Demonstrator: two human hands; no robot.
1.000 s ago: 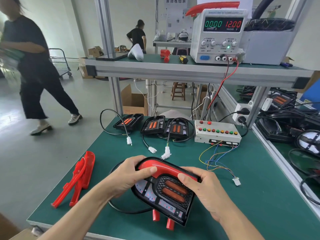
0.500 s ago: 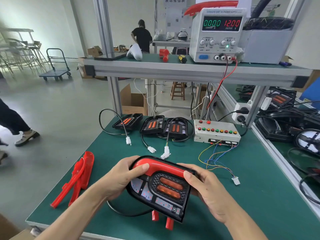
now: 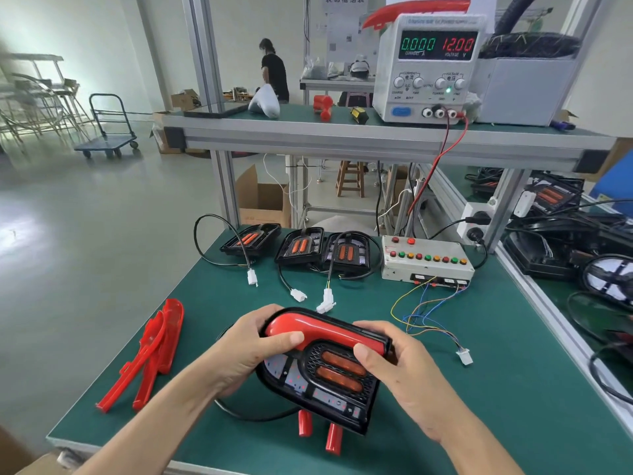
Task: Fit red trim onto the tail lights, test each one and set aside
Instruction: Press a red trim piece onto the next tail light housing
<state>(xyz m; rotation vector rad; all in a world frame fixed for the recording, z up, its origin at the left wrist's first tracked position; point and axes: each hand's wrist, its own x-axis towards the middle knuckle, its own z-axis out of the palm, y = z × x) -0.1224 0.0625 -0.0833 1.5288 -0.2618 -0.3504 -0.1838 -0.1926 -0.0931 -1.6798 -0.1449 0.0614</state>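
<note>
Currently both hands, left hand [image 3: 248,351] and right hand [image 3: 402,366], grip one tail light [image 3: 329,378] above the green counter [image 3: 496,389], thumbs pressing its red trim [image 3: 325,332]. Spare trims [image 3: 150,351] lie left; three more lights [image 3: 301,248] sit behind, beside the test box [image 3: 428,262].

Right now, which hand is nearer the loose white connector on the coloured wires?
Right. The right hand grips the tail light on the side facing the white connector; the left hand holds the far side.
</note>
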